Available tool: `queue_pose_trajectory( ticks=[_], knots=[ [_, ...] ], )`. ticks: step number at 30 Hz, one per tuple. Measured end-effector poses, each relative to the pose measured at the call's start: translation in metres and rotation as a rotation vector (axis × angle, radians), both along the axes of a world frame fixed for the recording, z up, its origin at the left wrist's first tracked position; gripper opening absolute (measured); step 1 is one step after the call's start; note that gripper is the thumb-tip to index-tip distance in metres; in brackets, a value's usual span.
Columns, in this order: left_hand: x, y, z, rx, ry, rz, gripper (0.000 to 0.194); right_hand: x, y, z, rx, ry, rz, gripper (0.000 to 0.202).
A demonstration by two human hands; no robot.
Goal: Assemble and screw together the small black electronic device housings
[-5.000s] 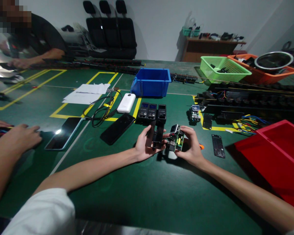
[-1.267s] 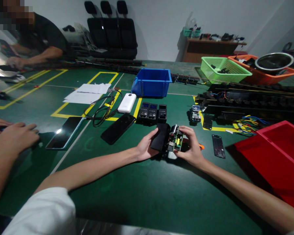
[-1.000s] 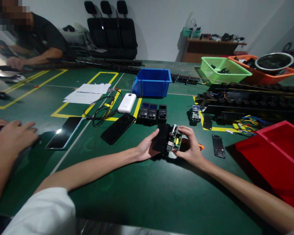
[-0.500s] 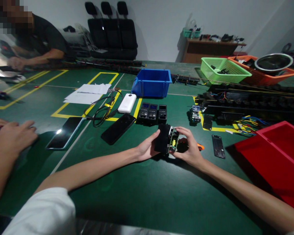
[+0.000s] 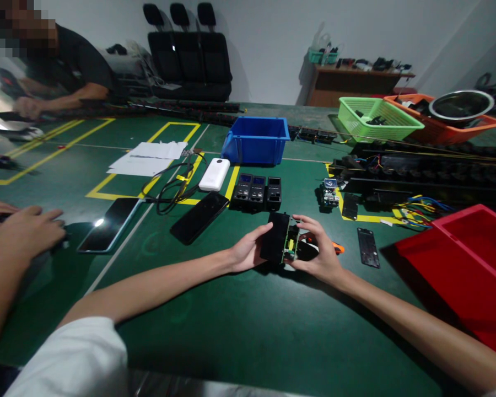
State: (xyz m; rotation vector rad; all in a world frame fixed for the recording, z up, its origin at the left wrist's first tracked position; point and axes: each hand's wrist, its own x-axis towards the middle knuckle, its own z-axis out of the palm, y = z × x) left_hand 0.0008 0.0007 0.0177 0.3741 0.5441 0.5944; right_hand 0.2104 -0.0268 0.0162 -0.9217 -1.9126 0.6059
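over the smooth green surface [image 5: 215,331], the left hand [image 5: 248,251] grasps a matte black casing [image 5: 274,240], its thumb resting on the flat rectangular face. the right hand [image 5: 322,253] grips a green circuit board [image 5: 291,242] with curved fingers, its thumb underneath; the board, studded with a blocky yellow part, meets the casing's right-hand edge. how deep it sits inside cannot be told.

just beyond the hands stand three boxy black modules [image 5: 257,190] in a row. to their left lie a glossy dark phone [image 5: 199,218], a white, round-cornered power bank [image 5: 214,174] and a looped black cable [image 5: 159,201]. behind them is a ribbed blue plastic bin [image 5: 258,144].

to the right are a thin black plate [image 5: 368,248], tangled coloured wires [image 5: 421,210] and a slant-sided red bin [image 5: 458,270]. farther back, a lattice-walled green basket [image 5: 380,128] stands beside an orange basket [image 5: 458,132] carrying a round, shiny metal bowl [image 5: 462,106].
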Motion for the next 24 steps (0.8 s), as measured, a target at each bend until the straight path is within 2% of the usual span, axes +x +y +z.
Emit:
queue_pose_trajectory(
  ticks=[5, 10, 16, 24],
  knots=[
    [-0.0013, 0.0001, -0.0011, 0.047, 0.036, -0.048, 0.040, 0.0009, -0.0007, -0.0017, 0.015, 0.003, 0.000, 0.071],
    [-0.0006, -0.0021, 0.0015, 0.149, 0.079, -0.034, 0.042, 0.0010, 0.0001, -0.0040, 0.002, -0.001, 0.017, 0.072],
    [0.0001, -0.0031, 0.0038, 0.145, 0.099, 0.000, 0.038, -0.0008, 0.0007, -0.0027, -0.006, -0.013, 0.034, 0.078],
    [0.0004, -0.0035, 0.0036, 0.126, 0.162, 0.062, 0.030, 0.0010, 0.0016, 0.0007, 0.115, -0.119, -0.029, 0.081]
  ],
)
